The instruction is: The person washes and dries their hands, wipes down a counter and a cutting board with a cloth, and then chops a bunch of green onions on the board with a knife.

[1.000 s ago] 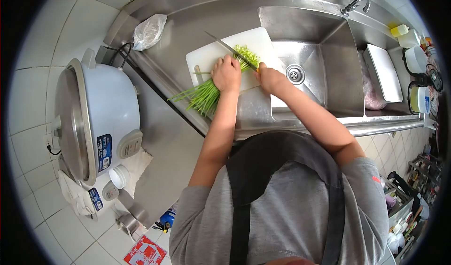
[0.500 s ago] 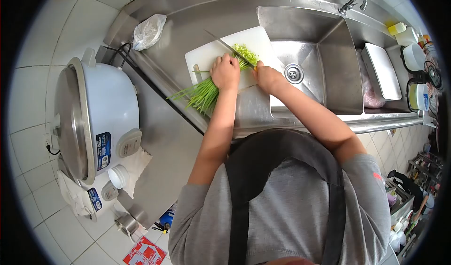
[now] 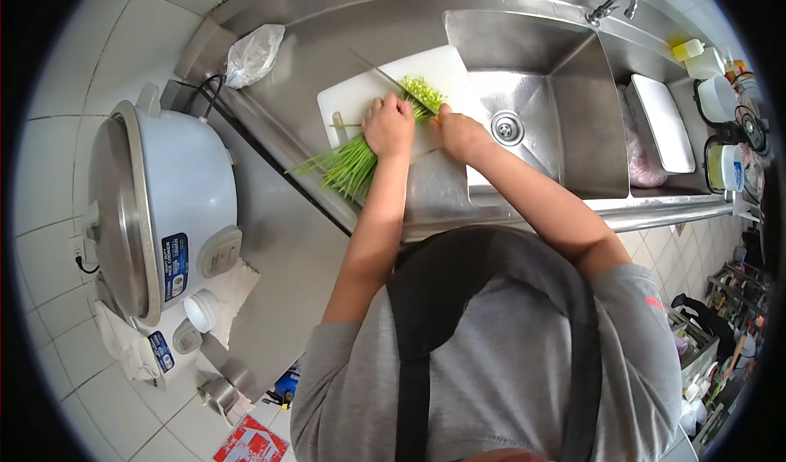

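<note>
My left hand [image 3: 389, 126] is closed over a bunch of long green onions [image 3: 348, 167], pressing them onto the white cutting board [image 3: 348, 102]. Their thin stalks trail off the board's near left side. In my right hand [image 3: 463, 136] is a kitchen knife [image 3: 383, 75], its blade slanting up and left, close to the left fingertips. Part of the handle is covered by the fingers. Chopped green onion pieces [image 3: 423, 92] lie in a small pile on the far side of the blade.
Right of the board is a steel sink [image 3: 583, 85] with a faucet [image 3: 612, 8]. A metal tray [image 3: 661, 124] stands beyond it. At the left sits a large rice cooker [image 3: 192, 200]. A clear plastic bag [image 3: 254, 56] lies at the counter's back left.
The whole view has shifted slightly. The knife and right hand have moved only a little beside the chopped pile, and the left hand still presses the bunch.
</note>
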Demonstrator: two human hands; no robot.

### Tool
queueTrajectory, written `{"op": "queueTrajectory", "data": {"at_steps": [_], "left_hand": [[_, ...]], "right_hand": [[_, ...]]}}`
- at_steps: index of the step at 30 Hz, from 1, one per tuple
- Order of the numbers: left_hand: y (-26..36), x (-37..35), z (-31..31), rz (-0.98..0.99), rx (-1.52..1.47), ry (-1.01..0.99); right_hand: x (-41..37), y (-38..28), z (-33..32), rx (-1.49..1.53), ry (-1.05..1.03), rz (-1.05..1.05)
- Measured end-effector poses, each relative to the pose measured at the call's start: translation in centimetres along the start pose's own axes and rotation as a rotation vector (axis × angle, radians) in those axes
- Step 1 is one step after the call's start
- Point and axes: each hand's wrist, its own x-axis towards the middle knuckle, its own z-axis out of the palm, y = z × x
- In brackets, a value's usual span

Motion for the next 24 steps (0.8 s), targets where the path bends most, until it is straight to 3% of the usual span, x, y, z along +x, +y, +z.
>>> {"op": "queueTrajectory", "data": {"at_steps": [2, 4, 8, 9, 10, 11, 16, 18, 19, 22, 24], "left_hand": [[-0.2, -0.2, 0.1, 0.000, -0.003, -0.010], [0.0, 0.5, 0.3, 0.005, -0.012, -0.003], [-0.2, 0.0, 0.2, -0.005, -0.027, -0.014], [-0.2, 0.0, 0.3, -0.005, -0.025, -0.007], [-0.2, 0.3, 0.4, -0.003, -0.029, -0.006], [-0.2, 0.3, 0.4, 0.000, -0.009, 0.005], [-0.2, -0.3, 0.3, 0.009, 0.014, -0.006], [-0.4, 0.0, 0.8, 0.015, -0.005, 0.029], [-0.5, -0.3, 0.6, 0.011, 0.000, 0.020], [-0.3, 0.1, 0.4, -0.020, -0.027, -0.018], [-0.3, 0.1, 0.7, 0.014, -0.014, 0.035]], "right_hand": [[-0.4, -0.8, -1.6, 0.024, 0.026, -0.019], [-0.5, -2.5, -6.4, 0.114, -0.210, 0.095], [-2.5, -3.4, -7.4, 0.111, -0.282, 0.132], [-2.7, -3.0, -6.0, 0.138, -0.227, 0.135], [-1.3, -0.7, -1.4, 0.012, 0.029, -0.026], [-0.5, -0.3, 0.1, 0.035, 0.047, -0.015], [0.8, 0.0, -0.8, 0.028, 0.058, -0.095], [-0.9, -2.6, -6.8, 0.161, -0.267, 0.127], [-2.1, -3.5, -8.3, 0.164, -0.287, 0.134], [-3.3, -3.2, -6.8, 0.169, -0.256, 0.156], [-1.4, -0.5, -1.2, 0.066, -0.024, 0.020]]}}
